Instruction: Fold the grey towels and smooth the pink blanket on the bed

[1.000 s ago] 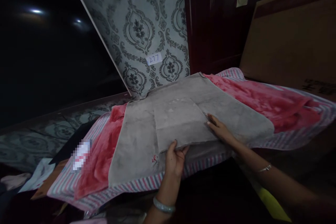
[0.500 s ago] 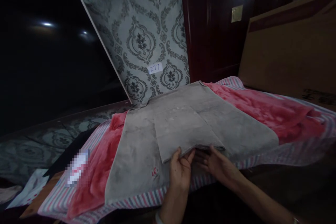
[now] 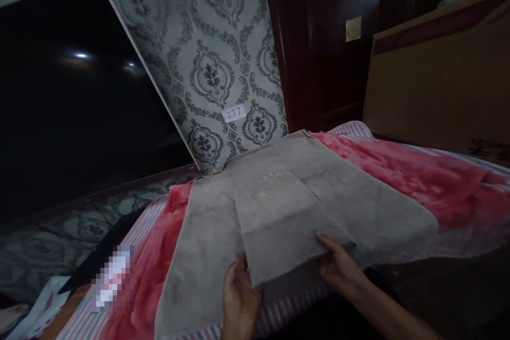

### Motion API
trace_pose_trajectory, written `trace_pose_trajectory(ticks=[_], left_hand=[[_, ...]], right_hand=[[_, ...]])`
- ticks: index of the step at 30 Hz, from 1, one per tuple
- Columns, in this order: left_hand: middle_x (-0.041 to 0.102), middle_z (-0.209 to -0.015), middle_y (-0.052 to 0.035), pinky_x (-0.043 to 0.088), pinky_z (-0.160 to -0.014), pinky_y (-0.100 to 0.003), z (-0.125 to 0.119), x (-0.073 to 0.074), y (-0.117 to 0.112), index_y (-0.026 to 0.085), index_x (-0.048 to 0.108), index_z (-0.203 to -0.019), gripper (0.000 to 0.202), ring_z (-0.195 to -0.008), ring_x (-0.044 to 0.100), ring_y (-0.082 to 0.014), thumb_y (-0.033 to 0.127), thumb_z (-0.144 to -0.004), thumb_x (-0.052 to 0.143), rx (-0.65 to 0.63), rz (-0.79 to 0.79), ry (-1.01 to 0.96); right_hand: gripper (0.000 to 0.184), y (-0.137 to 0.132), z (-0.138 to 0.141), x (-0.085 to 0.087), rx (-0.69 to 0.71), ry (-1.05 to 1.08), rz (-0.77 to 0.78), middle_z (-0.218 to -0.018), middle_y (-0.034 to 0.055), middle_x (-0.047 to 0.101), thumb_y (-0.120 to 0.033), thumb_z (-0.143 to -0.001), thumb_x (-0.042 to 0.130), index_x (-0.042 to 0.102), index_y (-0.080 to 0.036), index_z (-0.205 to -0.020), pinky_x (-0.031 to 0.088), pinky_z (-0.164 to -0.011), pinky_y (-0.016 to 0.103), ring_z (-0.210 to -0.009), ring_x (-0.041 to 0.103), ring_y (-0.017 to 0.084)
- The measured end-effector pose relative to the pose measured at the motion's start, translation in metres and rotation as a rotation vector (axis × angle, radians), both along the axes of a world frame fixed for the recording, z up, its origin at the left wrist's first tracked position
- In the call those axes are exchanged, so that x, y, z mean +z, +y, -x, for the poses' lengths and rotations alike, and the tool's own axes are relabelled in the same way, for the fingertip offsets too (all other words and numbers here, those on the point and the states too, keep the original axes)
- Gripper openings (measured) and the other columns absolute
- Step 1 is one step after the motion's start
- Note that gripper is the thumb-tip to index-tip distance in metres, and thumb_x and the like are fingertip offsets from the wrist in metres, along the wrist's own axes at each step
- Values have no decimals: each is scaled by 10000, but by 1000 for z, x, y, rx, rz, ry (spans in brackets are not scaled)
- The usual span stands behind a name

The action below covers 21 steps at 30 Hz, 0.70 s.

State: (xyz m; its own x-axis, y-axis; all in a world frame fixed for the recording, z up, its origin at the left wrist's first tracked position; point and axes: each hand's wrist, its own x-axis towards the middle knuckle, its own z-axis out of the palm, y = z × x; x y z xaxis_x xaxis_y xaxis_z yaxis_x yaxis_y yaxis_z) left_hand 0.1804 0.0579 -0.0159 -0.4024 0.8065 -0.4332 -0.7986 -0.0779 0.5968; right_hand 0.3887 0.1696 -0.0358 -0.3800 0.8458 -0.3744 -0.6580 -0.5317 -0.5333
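A grey, short-pile cloth (image 3: 279,234) folded into a rectangle lies on a larger spread grey cloth (image 3: 199,271) of the same look. Its front part is lifted slightly toward me. My left hand (image 3: 240,295) is at the front left corner of the folded cloth, fingers curled at its side edge and partly hidden. At the front right, my right hand (image 3: 338,265) pinches the folded cloth, thumb on top and the other fingers underneath.
Under the grey cloth lie a pink-red plush blanket (image 3: 398,170) and a striped sheet (image 3: 350,129). A dark screen (image 3: 79,117) leans at left. A large cardboard box (image 3: 434,79) stands at right. A paper label (image 3: 235,113) marked 277 is on the patterned wall.
The front of the folded cloth has come toward me and flattened out. My hands have moved apart, the left to its left corner, the right to its right front with the thumb on top.
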Motion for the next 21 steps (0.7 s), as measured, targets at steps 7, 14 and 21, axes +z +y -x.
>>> trace_pose_trajectory(ticks=[7,14,21], left_hand=[[779,-928,-106,516,-1027,-414,22,34,52,175,702,-769,141,-1092,700,-308,228,-649,751,-147,28,245],[779,-837,-79,550,-919,-392,30,31,66,162,706,-835,301,-1046,712,-320,218,-554,798,-57,68,597],[784,-867,-107,551,-936,-402,37,25,65,163,721,-847,289,-1044,718,-319,223,-584,825,-136,80,509]], right_hand=[[576,-1,1,9,8,-38,19,-1102,3,743,-232,-639,808,604,-301,-1174,624,-957,458,-1125,678,298],[369,-16,-23,10,321,-74,-62,-1001,68,756,-288,-636,870,653,-196,-920,592,-943,412,-1039,709,274],[481,7,-108,19,661,-420,-339,-775,109,730,-628,-783,721,716,-164,-912,524,-576,281,-650,704,209]])
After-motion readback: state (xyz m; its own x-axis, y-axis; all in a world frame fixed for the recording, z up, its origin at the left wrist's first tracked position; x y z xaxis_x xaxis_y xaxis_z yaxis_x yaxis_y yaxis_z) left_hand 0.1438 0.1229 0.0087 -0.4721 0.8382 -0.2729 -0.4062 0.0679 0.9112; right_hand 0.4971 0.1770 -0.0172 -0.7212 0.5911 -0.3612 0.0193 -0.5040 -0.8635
